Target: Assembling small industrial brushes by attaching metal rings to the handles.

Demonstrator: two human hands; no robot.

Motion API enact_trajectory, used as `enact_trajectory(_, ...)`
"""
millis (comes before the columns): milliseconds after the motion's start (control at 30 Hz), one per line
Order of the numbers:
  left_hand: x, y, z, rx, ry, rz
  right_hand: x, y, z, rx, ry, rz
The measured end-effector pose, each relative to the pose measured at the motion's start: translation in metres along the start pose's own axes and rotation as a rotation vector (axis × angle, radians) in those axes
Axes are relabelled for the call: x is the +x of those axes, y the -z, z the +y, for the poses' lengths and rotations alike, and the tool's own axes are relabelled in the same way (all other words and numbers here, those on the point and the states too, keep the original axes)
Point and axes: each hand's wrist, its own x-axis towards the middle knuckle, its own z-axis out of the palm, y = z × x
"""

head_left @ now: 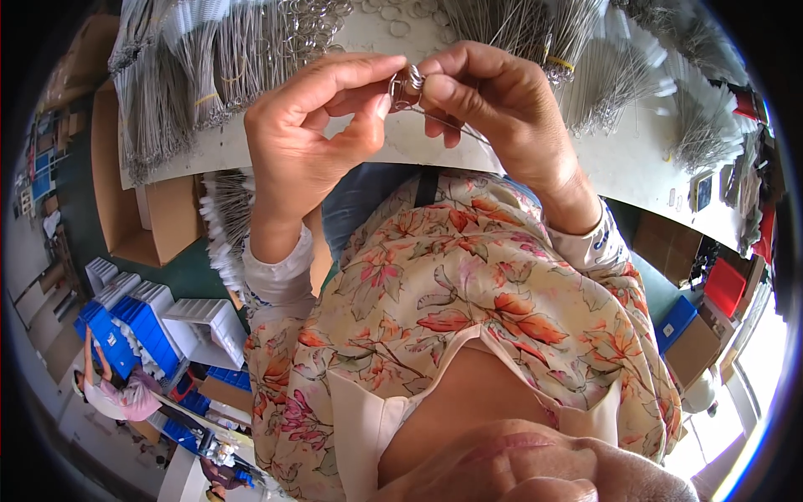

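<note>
Evidently fingertip work: metal rings (pixel 413 81) sit between hands. Right hand (pixel 500 96) pinches them, thumb against forefinger; left hand (pixel 316 121) half curled, thumb and forefinger at rings' left side, firmness of grip unclear. Best keep right pinch steady, left touch light, thin wire (pixel 473 133) under right palm unkinked. White table (pixel 213 161) beneath hands, wire bundles (pixel 167 92) either side; cardboard box (pixel 171 222) near left forearm, co-worker (pixel 130 398) farther off.
</note>
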Motion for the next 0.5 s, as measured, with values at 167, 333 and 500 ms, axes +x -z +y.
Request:
enact_trajectory(167, -0.004, -0.005, -0.004, -0.001, -0.024, 0.042, 0.003, -0.003, 0.000, -0.169, 0.035, 0.025)
enact_trajectory(333, 0.000, -0.001, -0.011, 0.045, -0.135, 0.061, 0.007, 0.004, -0.014, -0.311, -0.028, -0.037)
enact_trajectory(500, 0.002, 0.006, -0.011, 0.197, -0.207, 0.010, 0.008, 0.003, -0.012, -0.402, -0.023, -0.040)
